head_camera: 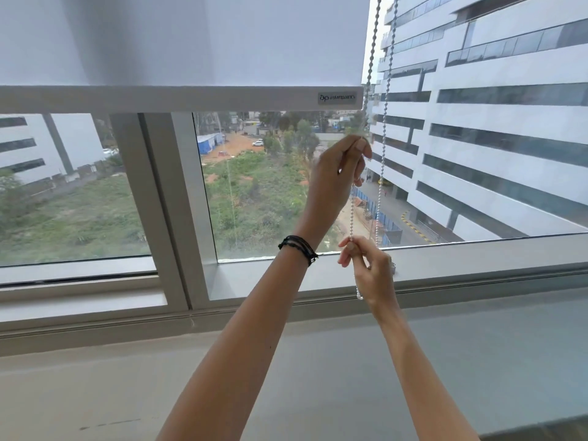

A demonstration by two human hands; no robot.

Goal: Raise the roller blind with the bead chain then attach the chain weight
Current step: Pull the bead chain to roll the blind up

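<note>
A white roller blind covers the upper window, its bottom bar level with the top of the lower panes. A white bead chain hangs in two strands at the blind's right edge. My left hand, with a black cord bracelet on the wrist, pinches the near strand just below the bar. Lower down, my right hand grips the same strand above the sill, and the chain's loop end dangles under it. The far strand hangs free. I see no chain weight for certain.
A grey window frame with a vertical mullion splits the panes. A wide grey sill runs beneath my arms. Outside are a white office building and a grassy lot.
</note>
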